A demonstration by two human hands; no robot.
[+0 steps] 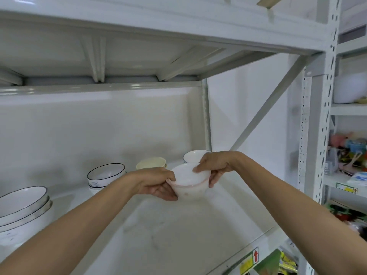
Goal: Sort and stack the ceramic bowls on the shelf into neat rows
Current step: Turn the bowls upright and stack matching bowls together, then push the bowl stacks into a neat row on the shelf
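Note:
Both my hands hold a small stack of white bowls with a pink rim (188,183) just above the shelf board (178,231). My left hand (156,186) cups the stack's left side and underside. My right hand (213,165) grips its right rim, thumb over the top bowl. Behind the stack sit a cream bowl (151,163) and a white bowl with a dark rim (193,156). Further left stand a stack of black-rimmed bowls (105,175) and a stack of larger black-rimmed bowls (21,211) at the left edge.
The upper shelf's underside (119,56) hangs close overhead. A perforated upright post (317,135) and a diagonal brace (268,108) bound the right side. The neighbouring rack (349,155) holds colourful items.

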